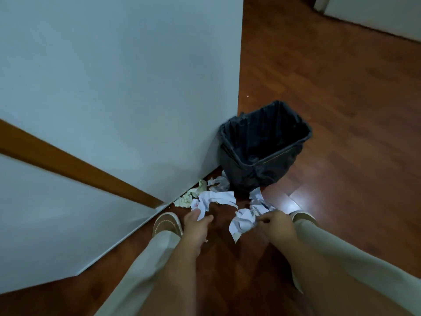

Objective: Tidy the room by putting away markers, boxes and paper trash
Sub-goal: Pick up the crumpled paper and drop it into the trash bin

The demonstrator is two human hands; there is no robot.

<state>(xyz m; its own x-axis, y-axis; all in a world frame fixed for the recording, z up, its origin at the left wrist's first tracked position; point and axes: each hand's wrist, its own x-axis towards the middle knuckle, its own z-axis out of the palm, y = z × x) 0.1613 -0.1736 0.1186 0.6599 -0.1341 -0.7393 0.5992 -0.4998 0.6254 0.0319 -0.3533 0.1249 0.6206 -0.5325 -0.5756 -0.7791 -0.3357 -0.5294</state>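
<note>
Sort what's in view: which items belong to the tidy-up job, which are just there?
Job:
- left hand, gripping white crumpled paper
- right hand, gripping another crumpled paper
- loose paper scraps on the floor
- black lined bin

Just there:
- white wall
- wooden floor
- shoes

Reddish wooden floor [330, 87] carries a black-lined bin [264, 147] against the white wall; crumpled white papers [218, 197] and greenish scraps [191, 195] lie before it (2 shoes [167, 222] too).

A shiny brown wood floor [341, 99] runs beside a white wall [114, 76]. A brown strip [75, 164] crosses the wall. Two tan shoes [167, 223] stand on the floor.
</note>
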